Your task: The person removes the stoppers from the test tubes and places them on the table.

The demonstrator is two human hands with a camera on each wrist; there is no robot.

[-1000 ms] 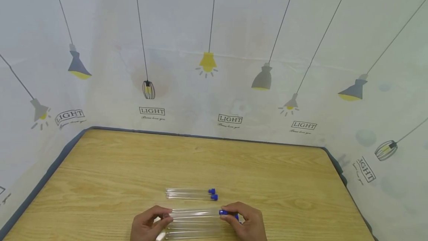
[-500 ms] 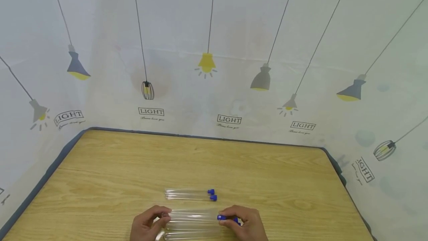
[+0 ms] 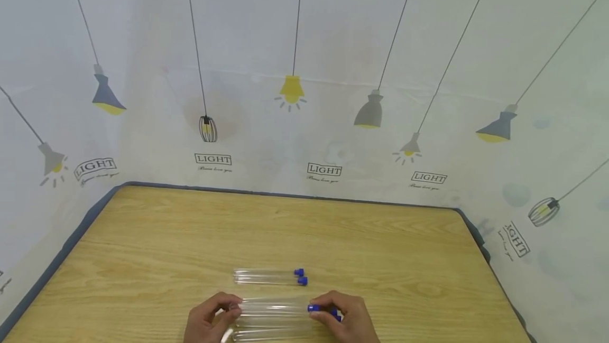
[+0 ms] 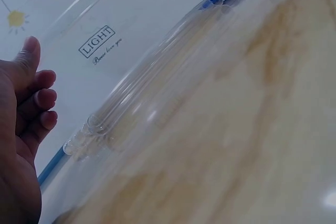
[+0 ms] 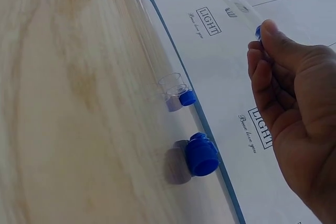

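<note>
My left hand pinches one end of a clear test tube, held level above the table. At its other end my right hand pinches a blue cap between thumb and forefinger. The right wrist view shows that cap mostly covered by the fingertips. Whether it is fully seated cannot be told. Beneath the held tube, several uncapped clear tubes lie side by side on the table. Loose blue caps lie beyond their open ends, partly hidden by my right hand in the head view.
Two capped test tubes lie side by side on the wood-grain table, farther back than my hands. A pale curtain printed with lamps rises around the table's back and sides. A small white thing shows by my left hand.
The held tube's capped end dips slightly toward me, then stays almost level. Both hands keep their pinch on tube and cap. The head view shifts slightly.
</note>
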